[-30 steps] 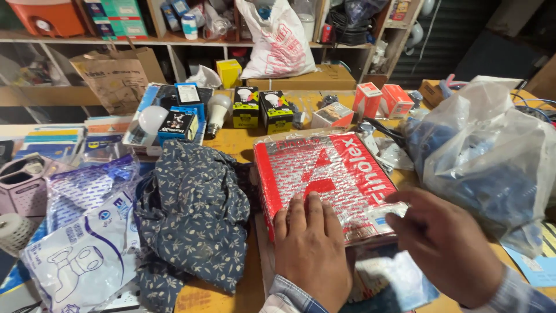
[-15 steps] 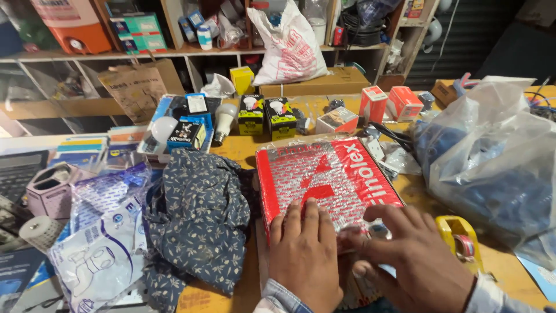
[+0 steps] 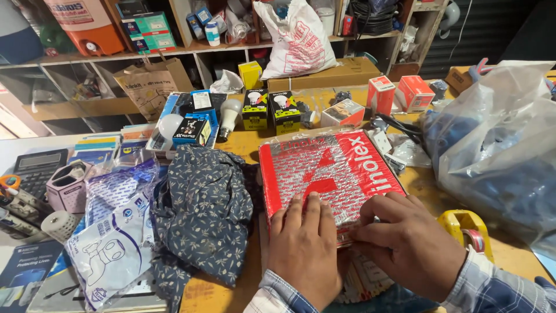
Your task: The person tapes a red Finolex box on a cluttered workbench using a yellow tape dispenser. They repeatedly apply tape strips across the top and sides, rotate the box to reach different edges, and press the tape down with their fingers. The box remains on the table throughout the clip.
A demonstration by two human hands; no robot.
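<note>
Clutter across a yellow wooden desk, seen from above, left to right. At far left, a black desk calculator beside a small pink tape dispenser, with a roll of white tape just below. Next, clear plastic packets printed in blue and white, overlapped on their right edge by a crumpled dark-blue cloth with a small pale leaf print. Behind the cloth, two bare white light bulbs lying among blue cartons, then two upright black-and-yellow bulb boxes.

At centre, a flat red rectangular package wrapped in clear bubble film, lying on the desk just right of the cloth, near edge under both hands. Left hand spread palm-down on the package's lower left part, fingers straight and together, grip released, pressing rather than grasping. Right hand laid on the package's lower right corner, fingers curled toward the wrapped edge and touching the film; impossible to tell whether anything is pinched there. Blue-and-white checked shirt cuffs at both wrists.

Further right, a yellow tape dispenser with a red roll just beside the right hand, apart from it. Behind, two small red-and-white cartons standing near the desk's back edge. At far right, a large translucent plastic bag with blue contents, bulging over the desk's right side.
</note>
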